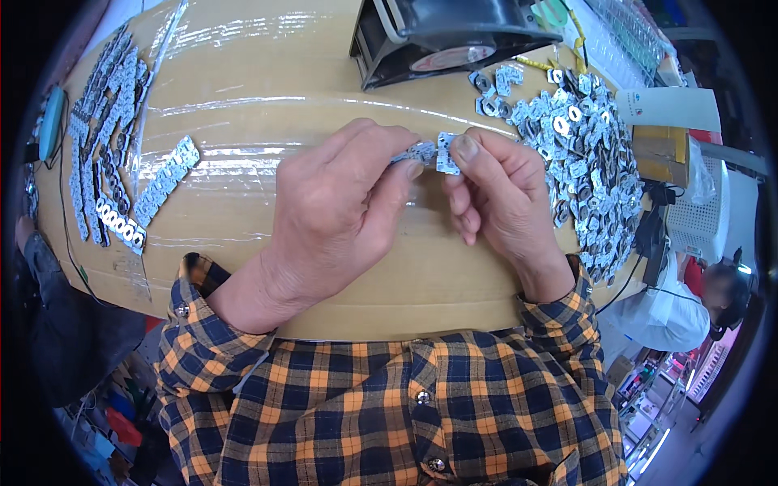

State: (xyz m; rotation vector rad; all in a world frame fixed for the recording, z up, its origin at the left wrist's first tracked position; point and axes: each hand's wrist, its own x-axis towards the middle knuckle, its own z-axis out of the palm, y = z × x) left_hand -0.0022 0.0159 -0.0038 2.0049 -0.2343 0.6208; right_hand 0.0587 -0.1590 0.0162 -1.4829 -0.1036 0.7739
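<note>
My left hand (344,190) is closed in a pinch on a short row of small silvery plates (417,152), most of which the fingers hide. Just to its right, my right hand (502,182) pinches one small flat silvery plate (446,154) between thumb and forefinger. The two held parts meet or nearly meet; I cannot tell if they touch. A wide heap of loose small plates (587,162), some with round holes, lies to the right of my right hand. Left of my left hand rests a separate row of joined plates (167,180).
More long rows of plates (105,121) lie at the far left on the tape-covered cardboard tabletop (243,81). A black fan (454,40) stands at the back. Beyond the heap are a white perforated basket (697,215) and a cardboard box (660,154). Another person (673,304) is at the right.
</note>
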